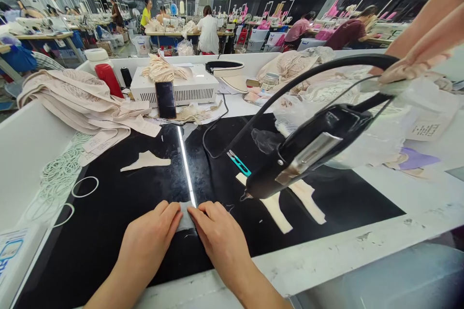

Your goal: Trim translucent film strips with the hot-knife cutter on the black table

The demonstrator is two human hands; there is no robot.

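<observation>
Over the black mat (119,231) both hands meet at a small grey, see-through piece of sheet material (186,218). My left hand (147,239) pinches its left side between thumb and fingers. On the opposite side, my right hand (219,231) grips it with closed fingertips. The piece lies low, at or just above the mat; the fingers hide its edges. To the right hangs a black hand-held tool (308,145) with a pointed tip and a metal lever, like a glue gun. Beneath it lie cream shaped cut pieces (276,210), beside teal thread snips (239,163).
Another cream piece (145,161) lies at the mat's left. Behind are a phone (166,100), a white vented box (203,89) and a red thread cone (108,79). Beige fabric (79,101) is piled left, plastic bags (380,125) right. A black cable (268,101) arches overhead. People sit farther off.
</observation>
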